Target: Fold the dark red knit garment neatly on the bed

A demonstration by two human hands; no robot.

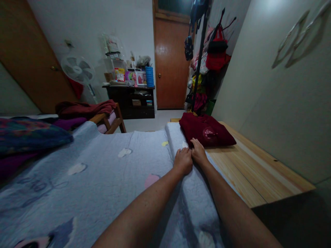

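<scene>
A light blue quilt (98,193) with cloud and pink patches is spread before me, its right side folded over in a long raised strip. My left hand (183,160) rests on this fold, fingers curled into the cloth. Right beside it, touching, my right hand (198,152) grips the fold's outer edge, its fingertips partly hidden. Just beyond my right hand lies a folded dark red garment (207,130) with a pale round print, on the wooden board.
A pale wooden board (243,165) runs along the right beside a large light panel with handles. Dark patterned fabric (31,136) lies at left, near a wooden chair (116,120) draped with reddish cloth. A fan (78,69), dark cabinet (129,112) and door (172,62) stand behind.
</scene>
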